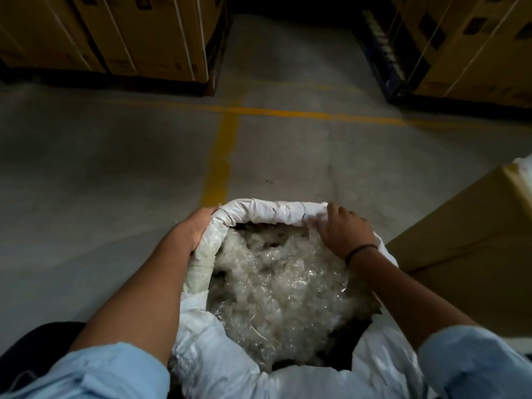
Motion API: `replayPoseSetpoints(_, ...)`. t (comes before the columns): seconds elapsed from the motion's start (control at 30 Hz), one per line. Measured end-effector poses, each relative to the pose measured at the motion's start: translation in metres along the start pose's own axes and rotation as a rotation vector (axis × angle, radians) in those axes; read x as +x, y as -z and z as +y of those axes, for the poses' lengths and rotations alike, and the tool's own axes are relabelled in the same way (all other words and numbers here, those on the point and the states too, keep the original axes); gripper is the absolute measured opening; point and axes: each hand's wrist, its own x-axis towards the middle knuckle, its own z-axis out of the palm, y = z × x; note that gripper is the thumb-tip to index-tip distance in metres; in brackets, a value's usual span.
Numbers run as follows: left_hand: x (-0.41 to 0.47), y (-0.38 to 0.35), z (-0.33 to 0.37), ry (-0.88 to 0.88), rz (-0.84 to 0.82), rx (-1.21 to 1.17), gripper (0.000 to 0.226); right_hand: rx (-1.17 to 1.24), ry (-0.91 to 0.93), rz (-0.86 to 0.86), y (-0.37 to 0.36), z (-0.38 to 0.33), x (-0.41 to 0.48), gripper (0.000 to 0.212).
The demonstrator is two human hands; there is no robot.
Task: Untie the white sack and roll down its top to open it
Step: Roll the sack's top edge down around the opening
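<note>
The white sack (pixel 267 213) stands open on the floor in front of me, its top rolled into a thick cuff along the far and left sides. Pale shredded, stringy filling (pixel 276 280) shows inside. My left hand (pixel 193 228) grips the rolled cuff on the left from outside, palm against it. At the far right of the rim my right hand (pixel 342 228) curls its fingers over the edge. The near side of the sack is loose, crumpled white fabric (pixel 218 355) between my forearms.
A brown cardboard box (pixel 472 243) stands close to the right of the sack. Stacked cartons on pallets (pixel 138 41) line the far left and far right (pixel 466 47). Grey concrete floor with yellow painted lines (pixel 221 151) stretches ahead.
</note>
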Motion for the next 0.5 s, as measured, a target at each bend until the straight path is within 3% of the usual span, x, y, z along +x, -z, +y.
replayPoseSetpoints(0.07, 0.001, -0.002, -0.001, 0.005, 0.009, -0.005, 0.04, 0.174, -0.071, -0.121, 0.011, 0.008, 0.015, 0.059)
replayPoseSetpoints(0.17, 0.001, -0.002, -0.006, 0.017, -0.008, -0.037, 0.041, 0.464, -0.23, -0.463, 0.024, 0.019, 0.035, 0.06)
replayPoseSetpoints(0.23, -0.004, -0.001, -0.008, 0.038, -0.063, -0.083, 0.044, 0.598, -0.33, -0.509, 0.022, 0.029, 0.04, 0.065)
replayPoseSetpoints(0.3, -0.006, 0.001, -0.008, 0.045, -0.08, -0.109, 0.048, 0.586, -0.31, -0.43, 0.016, 0.029, 0.038, 0.069)
replayPoseSetpoints(0.4, -0.01, -0.002, -0.006, 0.013, 0.019, 0.018, 0.056, 0.346, -0.162, -0.134, 0.016, 0.014, 0.022, 0.066)
replayPoseSetpoints(0.5, -0.017, -0.011, -0.017, -0.196, 0.414, 0.45, 0.073, 0.007, -0.099, 0.126, 0.01, 0.008, -0.017, 0.068)
